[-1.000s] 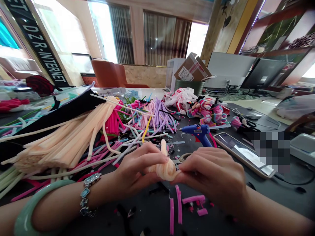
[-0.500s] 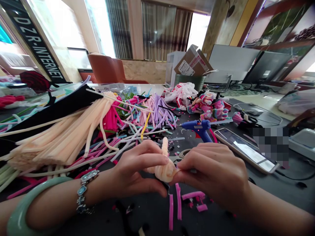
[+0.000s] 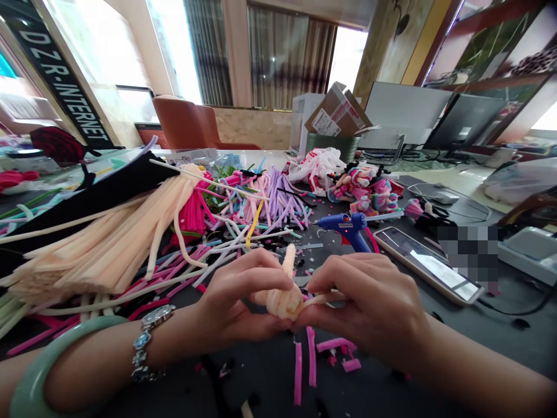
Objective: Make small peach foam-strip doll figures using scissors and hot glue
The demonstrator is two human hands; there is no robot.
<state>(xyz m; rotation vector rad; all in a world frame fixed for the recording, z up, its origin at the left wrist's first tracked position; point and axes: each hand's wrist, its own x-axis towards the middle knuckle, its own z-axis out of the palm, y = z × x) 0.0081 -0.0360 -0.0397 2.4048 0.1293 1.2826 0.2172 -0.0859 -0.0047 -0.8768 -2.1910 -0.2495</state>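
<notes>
My left hand [image 3: 248, 296] is closed around a small cream figure [image 3: 281, 303] of wound fuzzy pipe cleaner, which has a rounded body and a thin part sticking up. From its right side runs a loose pipe cleaner end [image 3: 324, 298], pinched between the thumb and fingers of my right hand [image 3: 369, 296]. Both hands are close together above the dark table. Short pink pipe cleaner pieces [image 3: 311, 357] lie just below them. Behind my right hand, a pair of scissors [image 3: 302, 280] is mostly hidden.
A blue glue gun [image 3: 347, 225] lies beyond my hands, with a phone [image 3: 429, 264] to its right. On the left is a thick bundle of cream pipe cleaners [image 3: 117, 238]. Purple pipe cleaners [image 3: 281, 197] and a white plastic bag [image 3: 315, 168] are farther back.
My right hand has shifted slightly up and left, and more of the pipe cleaner end now shows. My left thumb has moved in against the figure's underside. The view has shifted slightly.
</notes>
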